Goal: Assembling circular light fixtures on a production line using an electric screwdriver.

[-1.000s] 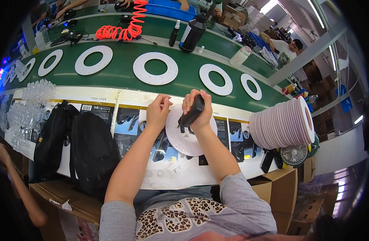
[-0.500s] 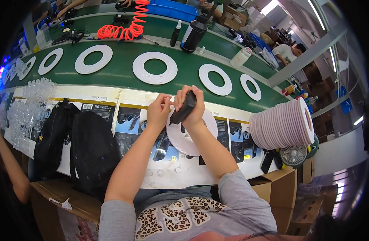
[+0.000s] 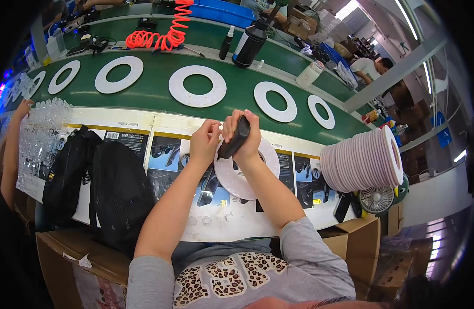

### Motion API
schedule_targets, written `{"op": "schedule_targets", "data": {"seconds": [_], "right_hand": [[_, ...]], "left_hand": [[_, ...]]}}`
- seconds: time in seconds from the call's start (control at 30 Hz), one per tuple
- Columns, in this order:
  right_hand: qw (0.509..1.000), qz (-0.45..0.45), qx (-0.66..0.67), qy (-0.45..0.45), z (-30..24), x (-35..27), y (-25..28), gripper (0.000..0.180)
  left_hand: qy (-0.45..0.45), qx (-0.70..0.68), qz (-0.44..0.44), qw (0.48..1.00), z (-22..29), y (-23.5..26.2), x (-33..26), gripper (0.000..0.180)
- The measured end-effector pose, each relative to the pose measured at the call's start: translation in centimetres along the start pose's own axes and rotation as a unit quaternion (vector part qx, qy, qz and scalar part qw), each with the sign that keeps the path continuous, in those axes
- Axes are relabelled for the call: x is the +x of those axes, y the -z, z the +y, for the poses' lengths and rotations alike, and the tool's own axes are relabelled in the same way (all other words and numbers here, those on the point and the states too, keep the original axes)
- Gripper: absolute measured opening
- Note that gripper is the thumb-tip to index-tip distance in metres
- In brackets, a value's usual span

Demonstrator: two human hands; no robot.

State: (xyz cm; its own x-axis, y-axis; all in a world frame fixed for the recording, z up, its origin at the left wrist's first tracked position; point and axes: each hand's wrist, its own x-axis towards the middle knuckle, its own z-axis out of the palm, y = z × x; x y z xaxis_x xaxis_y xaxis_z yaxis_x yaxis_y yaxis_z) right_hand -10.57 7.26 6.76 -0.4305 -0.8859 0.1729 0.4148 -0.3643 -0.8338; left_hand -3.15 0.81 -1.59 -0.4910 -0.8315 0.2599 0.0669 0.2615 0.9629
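The lower end of the black tool (image 3: 236, 140) is dark and small, so I cannot tell if it touches the white ring (image 3: 230, 177). The right hand (image 3: 252, 140) wraps its fingers around this tool, above the ring. The left hand (image 3: 203, 143) is just beside, its fingers bent and thumb near to them; whether it pinches something, I cannot tell. The two forearms partly cover the ring, which lies on the white worktop (image 3: 237, 225), over printed pictures.

Behind the worktop runs a green belt (image 3: 157, 90), in a room with bright ceiling lamps (image 3: 346, 9). At the far left, a co-worker's hand (image 3: 23, 109) is beside clear plastic pieces (image 3: 37, 141), too crowded for counting.

On the belt I count five full rings (image 3: 197, 86); more at left are partly hidden. There are also two black bags (image 3: 121, 190), two black bottles (image 3: 250, 45), one small fan (image 3: 377, 199) and one ribbed white stack (image 3: 358, 160).
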Motion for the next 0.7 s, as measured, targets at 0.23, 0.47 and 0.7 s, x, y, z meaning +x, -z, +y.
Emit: {"op": "schedule_targets", "data": {"seconds": [0.23, 0.47, 0.7], "right_hand": [[0.999, 0.043, 0.006, 0.009, -0.9, 0.1, -0.4, 0.046], [0.998, 0.051, -0.018, 0.028, -1.7, 1.1, -0.9, 0.045], [0.998, 0.041, -0.012, 0.039, -0.1, 1.9, 0.2, 0.045]], "left_hand": [[0.009, 0.01, 0.0, 1.0, 0.6, 0.0, -0.1, 0.016], [0.02, -0.002, 0.011, 1.0, -0.2, -0.1, 0.1, 0.017], [0.031, -0.012, -0.002, 0.999, 0.0, 0.0, 0.1, 0.015]]}}
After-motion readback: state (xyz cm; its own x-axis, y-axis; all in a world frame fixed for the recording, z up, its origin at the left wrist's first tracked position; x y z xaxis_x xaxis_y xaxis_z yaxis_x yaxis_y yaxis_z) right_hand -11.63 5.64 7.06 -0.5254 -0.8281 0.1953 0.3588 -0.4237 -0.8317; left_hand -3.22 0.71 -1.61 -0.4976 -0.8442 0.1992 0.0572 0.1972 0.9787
